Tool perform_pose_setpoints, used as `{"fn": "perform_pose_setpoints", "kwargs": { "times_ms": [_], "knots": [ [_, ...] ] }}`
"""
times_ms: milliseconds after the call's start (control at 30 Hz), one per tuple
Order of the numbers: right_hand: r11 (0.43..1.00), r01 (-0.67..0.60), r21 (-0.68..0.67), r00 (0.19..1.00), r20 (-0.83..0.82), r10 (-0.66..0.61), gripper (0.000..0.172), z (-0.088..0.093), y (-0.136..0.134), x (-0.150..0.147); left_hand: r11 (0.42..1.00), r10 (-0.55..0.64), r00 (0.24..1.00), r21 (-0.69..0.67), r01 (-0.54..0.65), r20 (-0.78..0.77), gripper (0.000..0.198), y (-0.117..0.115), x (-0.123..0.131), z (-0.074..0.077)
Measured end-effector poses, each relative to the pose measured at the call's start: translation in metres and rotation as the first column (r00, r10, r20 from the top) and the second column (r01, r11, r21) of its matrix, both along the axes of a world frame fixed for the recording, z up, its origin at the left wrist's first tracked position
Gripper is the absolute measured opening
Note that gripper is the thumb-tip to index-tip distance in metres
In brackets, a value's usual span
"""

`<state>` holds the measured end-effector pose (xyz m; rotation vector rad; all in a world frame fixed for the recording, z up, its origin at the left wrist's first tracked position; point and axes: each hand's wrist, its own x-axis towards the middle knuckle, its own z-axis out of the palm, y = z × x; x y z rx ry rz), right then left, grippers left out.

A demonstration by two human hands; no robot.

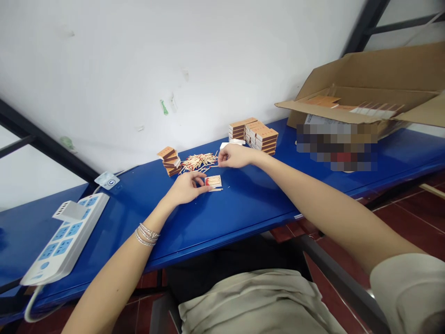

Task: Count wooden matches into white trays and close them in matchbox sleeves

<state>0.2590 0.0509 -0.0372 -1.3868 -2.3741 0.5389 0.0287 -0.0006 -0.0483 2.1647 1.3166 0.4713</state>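
My left hand [189,187] has its thumb and fingers closed on the left end of a small white matchbox tray [213,181], which holds red-tipped matches and rests on the blue table. A loose match or two [217,189] lie along the tray's near side. Just right of a loose pile of matches [199,162], my right hand [235,156] is held with its fingertips pinched together. Whatever they hold, if anything, is too small to make out. Some white pieces [232,143] lie behind the right hand, partly hidden by it.
Matchboxes [170,160] stand in a small uneven stack left of the pile. A larger stack of matchboxes [259,134] is against the wall. An open cardboard box [375,74] with more boxes inside occupies the right. At left lies a white power strip [69,241] on the blue table [236,213].
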Motion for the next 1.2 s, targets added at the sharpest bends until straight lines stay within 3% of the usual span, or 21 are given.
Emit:
{"fn": "perform_pose_setpoints", "kwargs": {
  "times_ms": [133,300,633,733,833,933,1067,1200],
  "knots": [
    [0.999,-0.023,-0.023,1.0,0.021,0.023,0.013,-0.006,0.0,-0.002,0.997,0.056,0.997,-0.056,-0.058,-0.044,0.057,-0.003,-0.006,0.008],
    [1.0,-0.003,-0.008,0.999,0.035,0.003,0.014,-0.008,-0.004,-0.008,0.995,-0.004,0.988,-0.097,-0.011,-0.154,0.035,-0.009,-0.006,0.015],
    [1.0,-0.012,-0.021,1.0,0.019,0.012,0.016,-0.007,-0.009,-0.014,1.0,0.008,0.989,0.012,-0.006,-0.151,0.019,-0.017,0.006,0.012],
    [1.0,-0.006,0.004,0.999,-0.033,0.006,0.017,0.002,-0.01,-0.005,0.999,0.002,0.989,0.05,0.006,-0.15,0.018,-0.018,0.008,0.01],
    [0.973,-0.172,-0.151,0.983,-0.092,0.159,0.024,0.017,-0.018,0.004,0.997,-0.001,0.989,0.079,0.012,-0.145,0.018,-0.02,0.011,0.008],
    [0.902,-0.302,-0.307,0.949,-0.005,0.316,0.025,0.026,-0.03,0.002,0.994,0.017,0.988,0.106,0.0,-0.154,0.016,-0.021,0.013,0.006],
    [0.933,-0.3,-0.199,0.924,0.182,0.336,0.02,0.021,-0.04,-0.015,0.991,0.039,0.986,0.13,-0.017,-0.164,0.014,-0.023,0.015,0.006],
    [0.947,-0.301,-0.117,0.916,0.241,0.321,0.009,0.014,-0.044,-0.027,0.989,0.028,0.982,0.147,0.0,-0.186,0.014,-0.026,0.017,0.007]
  ]
}}
